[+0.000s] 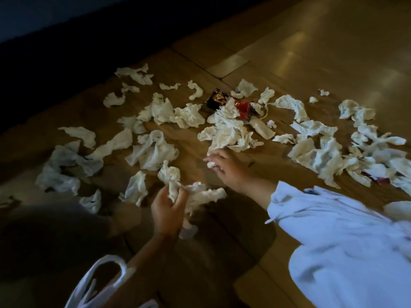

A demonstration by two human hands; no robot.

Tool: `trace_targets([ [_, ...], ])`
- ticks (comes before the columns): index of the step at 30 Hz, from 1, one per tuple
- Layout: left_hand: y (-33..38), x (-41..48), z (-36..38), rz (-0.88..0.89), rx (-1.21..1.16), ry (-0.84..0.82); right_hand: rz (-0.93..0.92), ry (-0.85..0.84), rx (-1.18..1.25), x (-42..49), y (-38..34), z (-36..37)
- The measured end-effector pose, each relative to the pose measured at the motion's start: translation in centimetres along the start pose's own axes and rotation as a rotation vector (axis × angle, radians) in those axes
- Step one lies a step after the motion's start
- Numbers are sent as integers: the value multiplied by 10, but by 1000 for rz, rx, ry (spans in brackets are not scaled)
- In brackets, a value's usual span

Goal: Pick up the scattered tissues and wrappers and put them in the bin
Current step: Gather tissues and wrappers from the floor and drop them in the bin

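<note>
The wooden floor (311,52) is strewn with crumpled white tissues (153,150), spread from its dark far-left edge across to the right edge of view. The litter is thickest in the middle and on the right. A dark wrapper (216,99) and a red wrapper (244,110) lie together toward the far side of the mess, partly under tissue. The left hand (168,210) is low over the near part of the floor, its grip clenched around a bunch (200,193) of several tissues that spills out to the right of the fist. It seems to serve as the store, so that each pick does not cost a trip to the bin. The right hand (226,168), reaching out of a pale sleeve (333,223), is at the near edge of the central heap. Its fingertips pinch a small wad (211,164), and the other fingers curl loosely over it. This looks like the gathering step, with one hand plucking and the other collecting. No bin shows plainly, but a white bag (95,281) with loop handles sits at the near-left corner of view, close under the left forearm, and may be where the load goes. Most of the litter is not yet lifted, so the task looks early. The soft tissue should bunch easily, though loose tails could drop from an overfull fist.
</note>
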State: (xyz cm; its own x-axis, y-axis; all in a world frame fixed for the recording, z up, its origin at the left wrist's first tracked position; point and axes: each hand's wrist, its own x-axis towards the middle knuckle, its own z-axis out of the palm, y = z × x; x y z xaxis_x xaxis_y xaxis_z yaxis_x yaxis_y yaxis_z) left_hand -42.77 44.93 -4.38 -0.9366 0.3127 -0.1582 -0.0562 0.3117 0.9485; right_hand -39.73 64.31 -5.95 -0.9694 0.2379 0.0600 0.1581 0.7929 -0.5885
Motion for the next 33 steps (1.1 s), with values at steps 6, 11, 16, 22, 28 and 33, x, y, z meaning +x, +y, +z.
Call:
trace_targets([
  [6,-23,18,-62,-100,39,167,-116,-120,-7,39,-35,30],
  [11,-47,38,-97,-51,315,76,-199,-300,-221,28,-56,64],
  [16,-55,46,-101,156,504,-161,-211,-178,-180,18,-58,71],
  [22,-67,31,-102,166,727,-276,-30,-65,48,90,-108,71],
  [28,-58,20,-97,259,874,-202,77,-177,-331,70,-88,97],
  [33,-70,20,-94,241,804,-177,-66,-16,-135,-11,-60,89],
])
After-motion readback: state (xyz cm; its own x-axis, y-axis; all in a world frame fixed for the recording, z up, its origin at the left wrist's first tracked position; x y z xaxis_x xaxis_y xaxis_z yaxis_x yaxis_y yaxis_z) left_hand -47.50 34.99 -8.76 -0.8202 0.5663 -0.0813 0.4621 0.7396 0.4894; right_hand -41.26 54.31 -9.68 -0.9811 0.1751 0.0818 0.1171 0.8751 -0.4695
